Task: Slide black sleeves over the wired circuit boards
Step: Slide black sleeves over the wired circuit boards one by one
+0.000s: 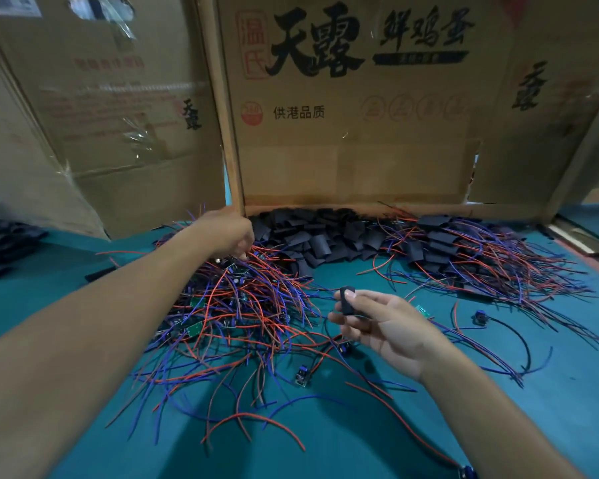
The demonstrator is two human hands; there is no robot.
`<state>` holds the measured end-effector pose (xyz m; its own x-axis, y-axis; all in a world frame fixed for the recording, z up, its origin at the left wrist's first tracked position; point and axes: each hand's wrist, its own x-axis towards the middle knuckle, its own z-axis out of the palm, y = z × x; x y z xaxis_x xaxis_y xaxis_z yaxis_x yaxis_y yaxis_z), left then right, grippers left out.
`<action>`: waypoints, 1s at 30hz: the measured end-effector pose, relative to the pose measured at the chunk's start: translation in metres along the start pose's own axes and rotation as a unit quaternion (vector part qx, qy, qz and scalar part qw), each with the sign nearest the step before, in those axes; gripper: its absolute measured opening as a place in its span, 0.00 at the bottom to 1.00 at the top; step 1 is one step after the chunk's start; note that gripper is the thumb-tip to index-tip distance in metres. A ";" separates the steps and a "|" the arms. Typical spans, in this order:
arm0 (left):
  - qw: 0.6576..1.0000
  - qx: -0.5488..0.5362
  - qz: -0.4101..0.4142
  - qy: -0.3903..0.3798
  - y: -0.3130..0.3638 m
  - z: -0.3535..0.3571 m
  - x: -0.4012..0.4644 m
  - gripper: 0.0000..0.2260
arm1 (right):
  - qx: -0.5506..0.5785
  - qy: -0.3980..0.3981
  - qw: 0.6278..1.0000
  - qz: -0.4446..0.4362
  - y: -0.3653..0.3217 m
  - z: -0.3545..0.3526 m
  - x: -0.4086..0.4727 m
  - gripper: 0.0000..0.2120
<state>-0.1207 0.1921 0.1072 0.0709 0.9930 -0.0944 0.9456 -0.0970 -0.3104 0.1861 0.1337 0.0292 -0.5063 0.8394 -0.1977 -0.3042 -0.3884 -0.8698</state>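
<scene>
A tangled heap of small green circuit boards with red and blue wires (pixel 229 305) covers the middle of the teal table. My left hand (pixel 227 233) reaches into the far top of that heap, fingers curled down among the wires; what they grip is hidden. My right hand (pixel 384 326) hovers nearer to me and pinches one short black sleeve (pixel 347 300) between thumb and fingers. A pile of loose black sleeves (pixel 325 236) lies along the foot of the cardboard wall. To the right sits a heap of sleeved boards with wires (pixel 471 257).
Tall cardboard boxes (pixel 360 133) wall off the back and both sides. A single board (pixel 302 376) and stray wires lie on the table (pixel 360 444) near me. More black pieces (pixel 0 243) lie at the far left. A black cable (pixel 512 333) curls at the right.
</scene>
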 end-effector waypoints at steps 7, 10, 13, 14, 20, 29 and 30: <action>0.987 -0.116 -0.058 0.094 0.005 -0.029 -0.025 0.09 | -0.040 0.007 0.999 0.007 -0.001 -0.006 0.001 0.13; 0.965 -0.218 -0.052 0.133 0.015 -0.048 -0.044 0.08 | -0.036 0.011 0.999 -0.001 -0.002 -0.007 0.001 0.14; 0.900 -0.393 -0.065 0.175 0.030 -0.055 -0.073 0.06 | -0.033 0.014 0.999 -0.007 -0.002 -0.009 0.002 0.12; 0.859 -0.473 -0.067 0.182 0.037 -0.051 -0.083 0.05 | -0.032 0.015 0.999 -0.007 -0.002 -0.010 0.003 0.12; 0.595 -0.767 -0.053 0.233 0.089 -0.021 -0.128 0.05 | -0.034 0.020 0.999 -0.022 -0.005 -0.013 0.004 0.10; 0.404 -0.890 0.029 0.208 0.119 -0.003 -0.138 0.14 | -0.034 0.025 0.999 -0.031 -0.006 -0.009 0.001 0.11; 0.391 -0.897 0.025 0.205 0.121 0.000 -0.137 0.14 | -0.039 0.024 0.998 -0.033 -0.005 -0.009 0.000 0.12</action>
<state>-0.0160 0.0443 0.0831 -0.1992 0.9558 0.2165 -0.3850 -0.2795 0.8796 0.1947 0.1395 0.0299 -0.4481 0.8797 -0.1591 -0.2703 -0.3030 -0.9138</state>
